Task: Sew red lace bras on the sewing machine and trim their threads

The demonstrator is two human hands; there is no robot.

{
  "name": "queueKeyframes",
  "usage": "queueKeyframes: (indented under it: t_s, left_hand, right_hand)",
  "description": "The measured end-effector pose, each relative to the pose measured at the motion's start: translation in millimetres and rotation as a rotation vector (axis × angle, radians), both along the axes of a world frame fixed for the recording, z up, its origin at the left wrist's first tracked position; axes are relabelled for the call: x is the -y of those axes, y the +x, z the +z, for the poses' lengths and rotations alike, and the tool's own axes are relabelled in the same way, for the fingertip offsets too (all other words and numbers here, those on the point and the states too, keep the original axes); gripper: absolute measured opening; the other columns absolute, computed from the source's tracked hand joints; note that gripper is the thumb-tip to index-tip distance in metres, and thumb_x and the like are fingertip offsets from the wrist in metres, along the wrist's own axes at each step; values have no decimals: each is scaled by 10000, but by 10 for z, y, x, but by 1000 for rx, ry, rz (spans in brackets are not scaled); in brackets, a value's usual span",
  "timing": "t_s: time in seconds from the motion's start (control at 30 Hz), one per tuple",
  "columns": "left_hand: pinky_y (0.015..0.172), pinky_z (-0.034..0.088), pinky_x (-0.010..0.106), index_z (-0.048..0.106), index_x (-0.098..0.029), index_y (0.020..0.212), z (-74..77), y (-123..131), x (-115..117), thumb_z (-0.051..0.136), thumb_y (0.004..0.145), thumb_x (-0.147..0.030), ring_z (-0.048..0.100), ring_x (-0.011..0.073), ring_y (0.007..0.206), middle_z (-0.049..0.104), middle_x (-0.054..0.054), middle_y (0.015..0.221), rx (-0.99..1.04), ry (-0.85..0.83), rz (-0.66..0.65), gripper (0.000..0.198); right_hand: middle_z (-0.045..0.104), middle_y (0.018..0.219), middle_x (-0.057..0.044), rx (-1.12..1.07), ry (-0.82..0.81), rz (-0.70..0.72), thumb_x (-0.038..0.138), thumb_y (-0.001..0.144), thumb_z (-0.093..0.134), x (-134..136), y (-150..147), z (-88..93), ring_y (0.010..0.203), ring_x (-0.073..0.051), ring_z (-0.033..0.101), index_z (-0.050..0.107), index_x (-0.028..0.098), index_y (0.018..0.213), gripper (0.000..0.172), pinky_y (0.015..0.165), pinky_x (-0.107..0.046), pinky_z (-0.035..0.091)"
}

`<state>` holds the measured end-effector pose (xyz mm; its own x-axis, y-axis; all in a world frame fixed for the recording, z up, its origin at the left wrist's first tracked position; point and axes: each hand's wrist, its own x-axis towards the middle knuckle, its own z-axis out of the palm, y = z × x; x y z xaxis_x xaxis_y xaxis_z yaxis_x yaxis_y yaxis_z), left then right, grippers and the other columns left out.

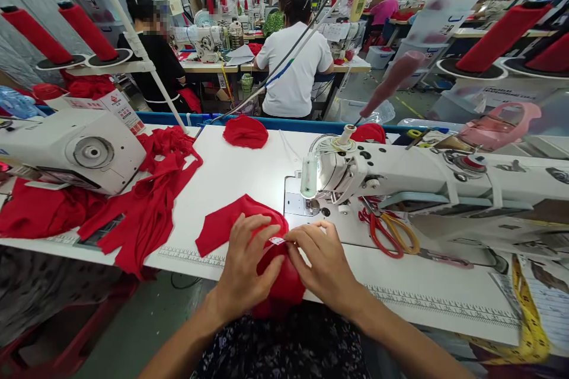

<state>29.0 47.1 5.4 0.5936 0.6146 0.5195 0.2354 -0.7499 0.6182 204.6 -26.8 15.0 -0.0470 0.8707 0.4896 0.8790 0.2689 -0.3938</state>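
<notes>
A cut piece of red fabric lies on the white sewing table in front of me, and part of it hangs over the front edge toward my lap. On it sits a small white label, between my two hands. My left hand rests over the fabric with fingers curved and apart, its thumb near the label. With thumb and forefinger together, my right hand pinches the fabric at the right end of the label. The sewing machine's needle area is just beyond my right hand.
Red-handled scissors and yellow-handled scissors lie right of the needle. A yellow tape measure hangs at the right. Red fabric strips heap at the left beside another machine. A person in white sits ahead.
</notes>
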Motion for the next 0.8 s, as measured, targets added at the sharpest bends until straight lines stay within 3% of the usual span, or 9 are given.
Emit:
queueKeyframes:
  t_s: [0.13, 0.27, 0.4, 0.5, 0.67, 0.73, 0.8]
  left_hand:
    - [1195, 191, 494, 590, -262, 1097, -17, 55, -80, 529, 899, -112, 579, 197, 1118, 661, 18, 1109, -85, -113, -74, 255]
    - [1172, 202, 469, 596, -242, 1006, -39, 72, -174, 493, 949, -178, 619, 152, 911, 686, -23, 978, -159, -302, -148, 134]
    - [943, 399, 349, 593, -226, 945, 2, 73, -197, 446, 998, -269, 582, 167, 883, 663, -9, 927, -191, -474, -220, 162]
    - [773, 412, 286, 567, -214, 900, 44, 69, -177, 426, 1010, -303, 549, 165, 853, 625, 1, 901, -202, -564, -254, 200]
    - [760, 408, 275, 545, -203, 870, -39, 16, -230, 386, 1027, -290, 548, 158, 833, 616, -2, 871, -269, -460, -270, 240]
    - [740, 416, 285, 566, -204, 883, -37, -45, -375, 393, 1021, -253, 570, 160, 800, 644, -4, 856, -327, -323, -263, 227]
    - [733, 422, 313, 596, -202, 904, 82, -119, -593, 412, 999, -189, 597, 173, 763, 678, 2, 839, -382, -61, -195, 207]
  right_hand:
    - [629, 765, 21, -186, -280, 85, 172, 962, 437, -35, 100, 151, 700, -142, 550, 563, 219, 891, 153, 839, -356, 397]
    - [626, 784, 19, -408, -557, 152, 235, 940, 486, -105, 228, 226, 722, -139, 541, 593, 215, 856, 138, 672, -270, 415]
    - [568, 747, 21, -634, -708, 236, 283, 926, 517, -187, 326, 172, 700, -127, 497, 583, 192, 803, 167, 635, -249, 409]
    - [556, 729, 22, -722, -756, 271, 303, 926, 530, -184, 351, 141, 669, -119, 483, 593, 184, 820, 171, 628, -246, 410]
    - [590, 690, 32, -536, -709, 175, 245, 896, 557, -70, 252, 127, 597, -102, 504, 613, 196, 816, 110, 544, -215, 380]
    - [579, 603, 55, -566, -726, 170, 206, 903, 529, -134, 109, 78, 516, -92, 516, 583, 199, 836, 87, 508, -204, 382]
    - [579, 554, 65, -637, -643, 167, 165, 920, 472, -348, -78, 24, 483, -99, 547, 542, 201, 852, 104, 518, -212, 427]
